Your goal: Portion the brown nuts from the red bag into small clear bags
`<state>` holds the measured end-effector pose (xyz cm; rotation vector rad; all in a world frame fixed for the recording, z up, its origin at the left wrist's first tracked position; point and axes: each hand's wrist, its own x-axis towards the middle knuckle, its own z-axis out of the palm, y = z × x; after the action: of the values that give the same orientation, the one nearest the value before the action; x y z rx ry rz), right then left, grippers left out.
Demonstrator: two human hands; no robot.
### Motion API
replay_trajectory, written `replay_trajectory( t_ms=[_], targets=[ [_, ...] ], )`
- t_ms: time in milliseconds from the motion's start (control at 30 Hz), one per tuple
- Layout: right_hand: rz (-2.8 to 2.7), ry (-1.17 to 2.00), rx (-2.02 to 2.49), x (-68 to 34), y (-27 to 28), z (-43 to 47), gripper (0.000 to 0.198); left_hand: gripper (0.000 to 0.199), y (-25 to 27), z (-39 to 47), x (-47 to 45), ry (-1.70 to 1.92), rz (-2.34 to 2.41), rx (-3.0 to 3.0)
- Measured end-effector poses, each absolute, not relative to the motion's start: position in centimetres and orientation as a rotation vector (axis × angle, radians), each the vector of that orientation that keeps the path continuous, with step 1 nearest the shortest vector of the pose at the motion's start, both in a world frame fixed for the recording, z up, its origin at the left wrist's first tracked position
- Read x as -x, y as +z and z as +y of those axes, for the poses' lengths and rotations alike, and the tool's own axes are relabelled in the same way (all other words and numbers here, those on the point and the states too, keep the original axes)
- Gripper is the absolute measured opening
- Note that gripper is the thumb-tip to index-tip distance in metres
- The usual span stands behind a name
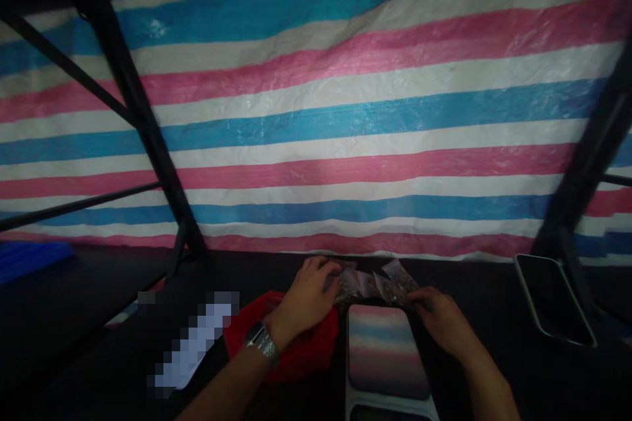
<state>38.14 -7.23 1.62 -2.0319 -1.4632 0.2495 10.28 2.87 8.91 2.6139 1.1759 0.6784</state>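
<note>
Where the tarp ends — left hand (pixel 307 295) and right hand (pixel 441 316), fingers pinched on small clear packets (pixel 375 284).

What the small clear packets (pixel 374 283) hold is too dark and small to tell, and the left hand (pixel 307 296) covers their left end, its fingertips lost among them. The right hand (pixel 441 318) hides its own fingertips under the packets' right end. Both forearms are cut off at the bottom edge. A pixelated patch (pixel 190 341) masks something on the dark surface (pixel 74 335). The glossy tray (pixel 385 355) runs out of frame below
</note>
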Motion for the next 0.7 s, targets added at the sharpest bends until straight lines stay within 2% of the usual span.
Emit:
replay_trajectory(
  t_ms=[267, 433, 533, 600, 700],
  targets=[
    [-1.423, 0.209, 1.975, -36.4, 4.3, -6.9, 0.036, 0.041, 5.9, -4.1, -2.2, 0.717, 1.733, -2.559],
    [-1.636, 0.244, 1.679, -28.7, 7.2, -5.9, 0.032, 0.044, 4.0, -5.1, -0.4, 0.646, 1.628, -2.6],
    [-1.87, 0.42, 1.411, -22.9, 7.8, -5.8, 0.027, 0.044, 4.0, -5.3, -0.2, 0.617, 1.554, -2.593],
    [-1.992, 0.47, 1.394, -20.2, 7.6, -5.9, 0.026, 0.046, 4.0, -5.4, 0.0, 0.566, 1.545, -2.556],
    [-2.128, 0.463, 1.535, -18.4, 6.9, -6.0, 0.035, 0.06, 4.0, -5.3, 0.8, 0.438, 1.614, -2.504]
  ],
)
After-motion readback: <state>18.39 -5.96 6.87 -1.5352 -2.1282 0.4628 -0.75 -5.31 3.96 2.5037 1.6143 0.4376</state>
